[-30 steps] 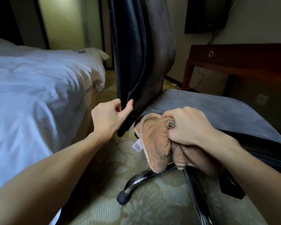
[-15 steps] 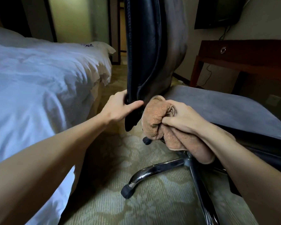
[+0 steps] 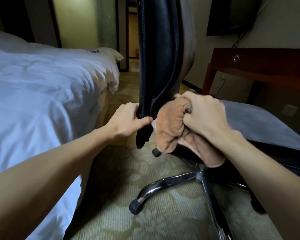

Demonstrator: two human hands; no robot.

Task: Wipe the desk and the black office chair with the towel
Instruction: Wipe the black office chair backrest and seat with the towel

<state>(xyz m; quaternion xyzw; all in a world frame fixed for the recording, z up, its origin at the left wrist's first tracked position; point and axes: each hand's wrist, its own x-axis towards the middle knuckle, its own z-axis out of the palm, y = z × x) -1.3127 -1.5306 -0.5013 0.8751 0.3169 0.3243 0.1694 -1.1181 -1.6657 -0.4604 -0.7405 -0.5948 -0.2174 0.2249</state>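
Gripping the lower edge of the backrest (image 3: 156,32) of the black office chair (image 3: 160,70), our left hand (image 3: 126,118) has fingers curled behind the leather and thumb across its front. Our right hand (image 3: 204,115) clenches the bunched tan towel (image 3: 170,129) against the backrest's foot, beside the grey seat (image 3: 260,123). We note the desk (image 3: 260,61) well apart, far right; white bed (image 3: 42,94) left; chrome base (image 3: 164,185) below.

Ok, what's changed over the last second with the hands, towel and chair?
The left hand went from pinching the backrest at its lower edge to wrapping its fingers round it. The right hand carried the bunched towel up from the seat corner to press against the backrest. Unchanged: the right hand grips the towel; the desk is untouched.
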